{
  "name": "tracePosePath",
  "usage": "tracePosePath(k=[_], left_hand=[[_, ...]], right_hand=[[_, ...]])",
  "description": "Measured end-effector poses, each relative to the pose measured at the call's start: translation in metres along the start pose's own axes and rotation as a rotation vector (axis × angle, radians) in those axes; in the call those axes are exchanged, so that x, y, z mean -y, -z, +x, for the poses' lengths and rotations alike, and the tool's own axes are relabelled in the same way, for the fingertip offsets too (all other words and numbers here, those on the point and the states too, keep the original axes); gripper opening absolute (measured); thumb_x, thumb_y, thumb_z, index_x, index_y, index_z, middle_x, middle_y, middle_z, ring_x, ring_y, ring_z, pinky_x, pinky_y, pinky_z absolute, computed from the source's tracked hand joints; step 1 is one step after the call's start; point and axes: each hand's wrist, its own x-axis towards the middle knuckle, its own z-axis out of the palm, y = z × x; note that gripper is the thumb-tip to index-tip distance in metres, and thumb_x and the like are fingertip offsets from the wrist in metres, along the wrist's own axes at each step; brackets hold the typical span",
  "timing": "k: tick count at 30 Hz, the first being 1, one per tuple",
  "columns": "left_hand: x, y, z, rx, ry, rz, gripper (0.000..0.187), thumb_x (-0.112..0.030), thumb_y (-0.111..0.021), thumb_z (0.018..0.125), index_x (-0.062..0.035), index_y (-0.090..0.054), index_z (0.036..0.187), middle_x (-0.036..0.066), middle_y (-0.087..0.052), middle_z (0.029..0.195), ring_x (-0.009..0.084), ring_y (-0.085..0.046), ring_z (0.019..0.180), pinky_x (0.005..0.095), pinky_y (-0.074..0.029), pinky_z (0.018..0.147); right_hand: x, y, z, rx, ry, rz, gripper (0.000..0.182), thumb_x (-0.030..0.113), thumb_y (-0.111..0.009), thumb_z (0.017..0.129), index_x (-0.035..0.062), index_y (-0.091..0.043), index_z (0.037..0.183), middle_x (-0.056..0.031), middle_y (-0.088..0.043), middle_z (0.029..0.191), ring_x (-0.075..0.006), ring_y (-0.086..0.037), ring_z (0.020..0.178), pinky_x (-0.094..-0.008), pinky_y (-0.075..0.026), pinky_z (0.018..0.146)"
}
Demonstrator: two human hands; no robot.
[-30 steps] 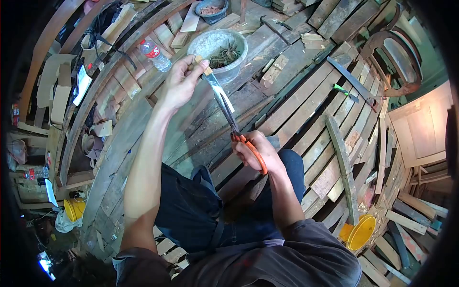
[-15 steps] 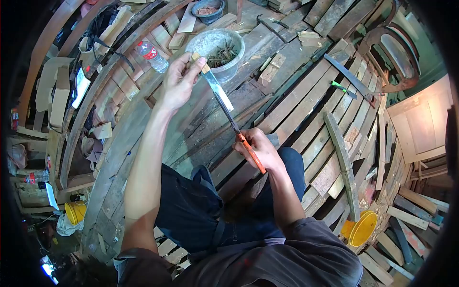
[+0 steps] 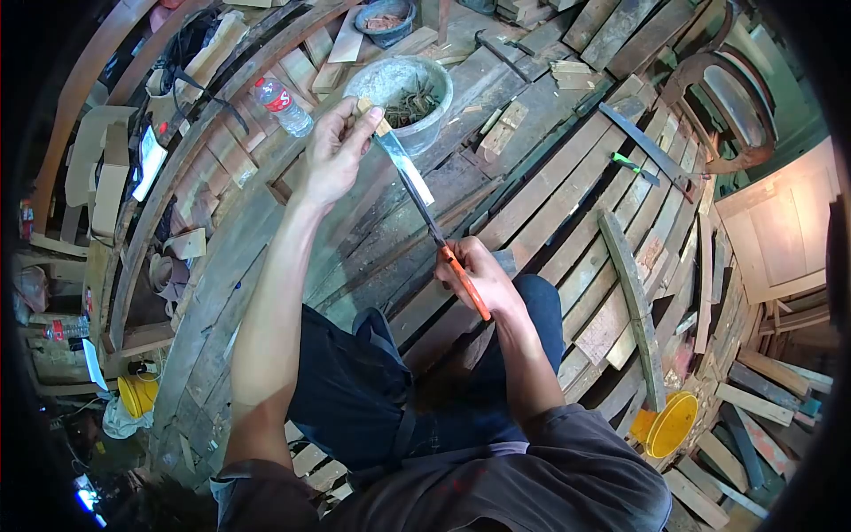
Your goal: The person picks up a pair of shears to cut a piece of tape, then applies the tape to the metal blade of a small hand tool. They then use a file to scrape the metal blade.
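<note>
Left hand (image 3: pixel 332 164) pinched closed on narrow strip (image 3: pixel 413 176), near basin (image 3: pixel 372 78). Right hand (image 3: pixel 485 277) curled round orange-handled scissors (image 3: pixel 464 284), blades against strip. Looks like trimming; clean cut calls for strip taut, blades aligned.

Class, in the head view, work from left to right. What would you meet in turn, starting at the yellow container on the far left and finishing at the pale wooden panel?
Yellow container, red-labelled bottle, grey tub, right hand, saw, pale wooden panel.

A woodworking workshop, shown by planks (image 3: pixel 548 208) and handsaw (image 3: pixel 645 146).
</note>
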Motion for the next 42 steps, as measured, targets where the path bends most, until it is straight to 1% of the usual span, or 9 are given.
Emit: tracePosePath(k=[1,14,23,26,29,32,34,37,42], left_hand=[[-0.001,0.000,0.000,-0.002,0.003,0.001,0.026,-0.029,-0.060,0.099,-0.0085,-0.056,0.083,-0.007,-0.040,0.067,0.0036,-0.035,0.061,0.0231,-0.027,0.055],[-0.002,0.003,0.000,-0.002,0.035,0.052,0.023,-0.028,-0.060,0.098,-0.0087,-0.059,0.086,-0.007,-0.041,0.066,0.0037,-0.034,0.060,0.0235,-0.026,0.055],[-0.003,0.016,0.005,0.045,0.049,0.071,0.024,-0.027,-0.067,0.092,-0.0104,-0.061,0.076,-0.010,-0.039,0.062,0.0036,-0.031,0.060,0.0253,-0.022,0.056],[-0.006,0.026,0.006,0.099,0.106,0.087,0.024,-0.030,-0.067,0.091,-0.0090,-0.065,0.079,-0.007,-0.054,0.071,0.0053,-0.042,0.071,0.0248,-0.030,0.067],[-0.004,0.031,0.007,0.104,0.127,0.104,0.022,-0.030,-0.067,0.091,-0.0085,-0.070,0.084,-0.006,-0.060,0.076,0.0053,-0.043,0.073,0.0249,-0.031,0.069],[-0.004,0.032,0.005,0.097,0.137,0.108,0.022,-0.030,-0.067,0.091,-0.0089,-0.072,0.087,-0.006,-0.063,0.079,0.0054,-0.044,0.073,0.0248,-0.031,0.071],[-0.007,0.032,0.004,0.094,0.151,0.103,0.022,-0.031,-0.067,0.091,-0.0097,-0.071,0.087,-0.008,-0.059,0.075,0.0047,-0.042,0.072,0.0251,-0.031,0.071],[-0.012,0.032,0.002,0.092,0.158,0.103,0.022,-0.031,-0.067,0.091,-0.0097,-0.070,0.086,-0.009,-0.057,0.072,0.0039,-0.041,0.070,0.0249,-0.030,0.071],[-0.021,0.032,-0.002,0.089,0.153,0.050,0.022,-0.029,-0.067,0.092,-0.0098,-0.066,0.081,-0.009,-0.052,0.069,0.0028,-0.037,0.065,0.0233,-0.028,0.067]], right_hand=[[0.002,-0.001,0.001,-0.014,0.011,0.015,0.034,0.014,-0.063,0.078,0.0024,-0.043,0.053,0.0034,-0.037,0.046,-0.0050,-0.037,0.043,-0.0312,-0.025,0.042],[-0.012,0.001,0.008,0.017,0.028,0.065,0.029,0.011,-0.061,0.075,0.0040,-0.043,0.054,0.0044,-0.036,0.046,-0.0046,-0.035,0.043,-0.0305,-0.024,0.042],[-0.017,0.001,0.010,0.068,0.023,0.192,0.024,0.008,-0.060,0.074,0.0060,-0.043,0.057,0.0064,-0.037,0.049,-0.0033,-0.035,0.044,-0.0279,-0.022,0.041],[-0.017,0.001,0.010,0.083,0.041,0.204,0.022,0.007,-0.060,0.073,0.0065,-0.043,0.059,0.0067,-0.037,0.050,-0.0030,-0.034,0.044,-0.0269,-0.021,0.041],[-0.014,-0.002,0.010,0.088,0.019,0.225,0.020,0.006,-0.059,0.073,0.0069,-0.044,0.060,0.0067,-0.038,0.050,-0.0029,-0.034,0.044,-0.0266,-0.021,0.041],[-0.011,-0.002,0.010,0.091,0.010,0.193,0.020,0.005,-0.059,0.073,0.0074,-0.043,0.061,0.0068,-0.037,0.051,-0.0029,-0.034,0.044,-0.0271,-0.021,0.041],[-0.011,-0.002,0.011,0.095,0.001,0.181,0.020,0.006,-0.059,0.072,0.0078,-0.043,0.061,0.0069,-0.036,0.051,-0.0030,-0.034,0.045,-0.0276,-0.021,0.042],[-0.013,-0.004,0.012,0.109,-0.007,0.168,0.025,0.007,-0.059,0.074,0.0124,-0.037,0.065,0.0092,-0.033,0.059,-0.0019,-0.029,0.052,-0.0243,-0.020,0.045],[-0.013,-0.002,0.012,0.120,-0.037,0.159,0.023,0.007,-0.061,0.075,0.0121,-0.039,0.069,0.0091,-0.035,0.060,-0.0015,-0.032,0.051,-0.0231,-0.021,0.045]])
